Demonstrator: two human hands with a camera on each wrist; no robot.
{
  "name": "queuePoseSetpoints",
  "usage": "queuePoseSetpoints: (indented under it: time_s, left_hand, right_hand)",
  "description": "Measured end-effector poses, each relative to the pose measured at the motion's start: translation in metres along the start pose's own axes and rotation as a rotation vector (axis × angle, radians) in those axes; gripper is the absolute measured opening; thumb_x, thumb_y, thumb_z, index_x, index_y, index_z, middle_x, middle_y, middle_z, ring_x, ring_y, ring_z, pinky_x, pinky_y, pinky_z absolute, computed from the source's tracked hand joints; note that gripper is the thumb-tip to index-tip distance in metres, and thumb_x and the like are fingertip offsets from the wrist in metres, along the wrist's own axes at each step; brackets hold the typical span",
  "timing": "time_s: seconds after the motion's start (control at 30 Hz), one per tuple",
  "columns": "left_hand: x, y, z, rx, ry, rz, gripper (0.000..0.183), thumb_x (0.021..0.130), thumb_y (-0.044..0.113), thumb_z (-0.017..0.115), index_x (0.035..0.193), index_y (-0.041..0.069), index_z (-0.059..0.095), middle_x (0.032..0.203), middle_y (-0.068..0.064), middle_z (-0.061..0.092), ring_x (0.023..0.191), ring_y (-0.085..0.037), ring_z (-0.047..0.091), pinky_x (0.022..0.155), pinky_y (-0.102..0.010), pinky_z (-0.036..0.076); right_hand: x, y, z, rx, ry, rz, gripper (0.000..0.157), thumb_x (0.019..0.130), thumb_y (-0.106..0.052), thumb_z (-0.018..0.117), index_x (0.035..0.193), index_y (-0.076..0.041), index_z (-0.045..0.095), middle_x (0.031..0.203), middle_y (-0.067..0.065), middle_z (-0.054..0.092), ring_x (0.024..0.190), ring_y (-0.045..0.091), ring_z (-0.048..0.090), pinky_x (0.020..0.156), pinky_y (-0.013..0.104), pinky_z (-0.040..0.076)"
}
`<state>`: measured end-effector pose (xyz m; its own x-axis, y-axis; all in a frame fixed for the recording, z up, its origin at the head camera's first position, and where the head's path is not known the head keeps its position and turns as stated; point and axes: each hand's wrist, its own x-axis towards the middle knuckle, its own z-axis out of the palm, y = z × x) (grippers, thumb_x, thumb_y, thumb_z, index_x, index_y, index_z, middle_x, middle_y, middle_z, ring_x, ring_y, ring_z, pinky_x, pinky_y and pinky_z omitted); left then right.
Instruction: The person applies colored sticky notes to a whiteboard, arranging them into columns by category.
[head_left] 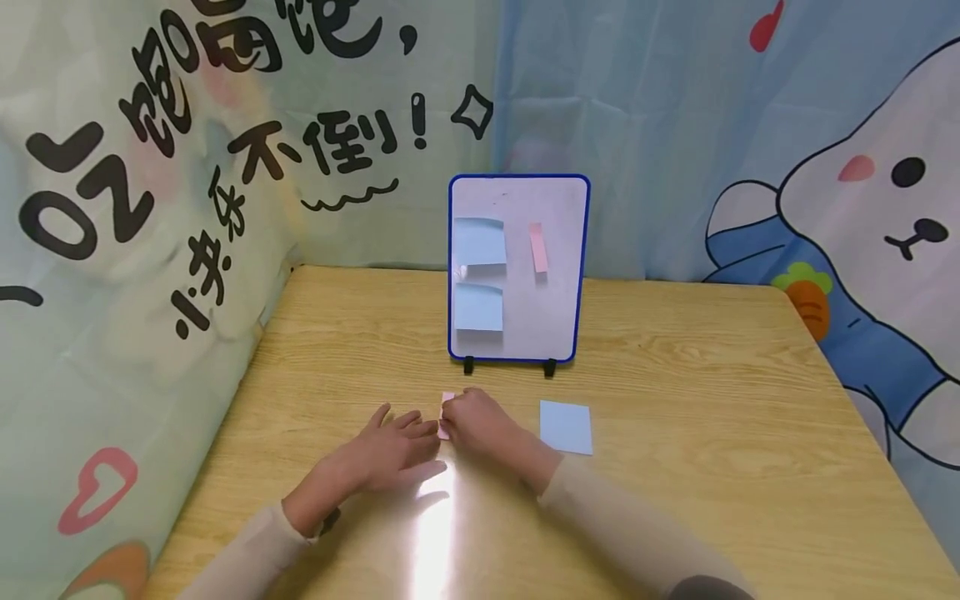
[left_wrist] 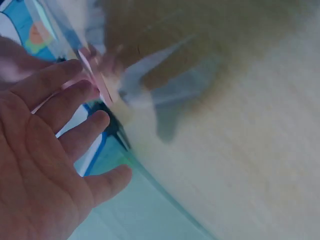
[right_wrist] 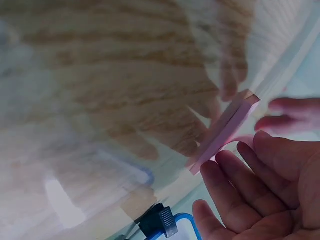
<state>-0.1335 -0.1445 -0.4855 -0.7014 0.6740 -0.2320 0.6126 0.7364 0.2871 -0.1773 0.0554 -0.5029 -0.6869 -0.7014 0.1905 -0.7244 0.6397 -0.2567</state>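
Note:
A narrow pad of pink sticky notes (head_left: 447, 398) lies on the table between the two hands. My right hand (head_left: 483, 427) bends its fingers at the pad's right side. In the right wrist view, a pink sheet (right_wrist: 243, 139) curves up from the pad (right_wrist: 218, 137) to the fingertips, which pinch it. My left hand (head_left: 390, 450) is spread with fairly straight fingers, its fingertips right at the pad's left edge. A blue square sticky note (head_left: 566, 427) lies on the table, right of the right hand.
Beyond the hands, a blue-rimmed whiteboard (head_left: 551, 317) stands on small black feet (head_left: 550, 367). It bears two blue notes (head_left: 480, 242) on its left and a pink strip (head_left: 538, 247) at right. A printed curtain (head_left: 600, 150) borders the wooden table (head_left: 712, 375).

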Motion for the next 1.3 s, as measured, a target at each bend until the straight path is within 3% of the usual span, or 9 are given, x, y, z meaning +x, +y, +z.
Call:
queuePoseSetpoints:
  time_s: [0.2,0.47,0.73,0.93,1.3]
  left_hand:
    - [0.002,0.006,0.008,-0.008,-0.033,-0.018,0.067,0.1,0.061,0.035,0.151,0.018,0.043,0.159,-0.001,0.035,0.151,-0.029,0.025,0.118,-0.065,0.013]
    - [0.007,0.007,0.01,0.028,-0.027,-0.024,0.074,0.098,0.066,0.034,0.156,0.02,0.031,0.161,0.001,0.03,0.152,-0.028,0.02,0.118,-0.064,0.013]
    - [0.009,0.008,0.015,0.019,-0.038,-0.039,0.075,0.098,0.067,0.03,0.156,0.02,0.03,0.162,0.002,0.028,0.152,-0.029,0.02,0.119,-0.064,0.01]
    - [0.011,0.01,0.015,0.008,-0.026,-0.056,0.074,0.099,0.067,0.03,0.154,0.019,0.036,0.161,0.003,0.03,0.151,-0.031,0.023,0.119,-0.064,0.011]
    - [0.013,0.014,0.014,-0.022,-0.044,-0.086,0.069,0.101,0.062,0.03,0.153,0.018,0.039,0.16,0.002,0.033,0.152,-0.031,0.023,0.119,-0.063,0.009]
  right_hand:
    - [0.0,0.001,-0.005,0.01,0.005,-0.023,0.015,0.084,-0.004,0.068,0.071,-0.009,0.072,0.065,-0.002,0.069,0.059,0.015,0.062,0.073,0.031,0.049]
    - [0.001,0.002,-0.006,0.037,-0.027,0.037,0.013,0.089,-0.009,0.067,0.081,-0.009,0.077,0.074,0.0,0.074,0.066,0.017,0.067,0.069,0.03,0.054]
    - [0.007,0.002,-0.01,0.093,-0.058,0.092,0.012,0.09,-0.008,0.067,0.087,-0.01,0.078,0.08,0.0,0.075,0.074,0.017,0.07,0.074,0.032,0.056]
    - [0.017,0.005,-0.015,0.076,0.007,0.16,0.013,0.086,-0.001,0.066,0.086,-0.009,0.076,0.077,0.0,0.072,0.068,0.017,0.064,0.07,0.035,0.056]
    - [0.023,0.017,-0.011,0.09,0.132,0.266,0.019,0.083,0.004,0.064,0.09,-0.007,0.078,0.089,0.007,0.077,0.083,0.026,0.072,0.079,0.041,0.057]
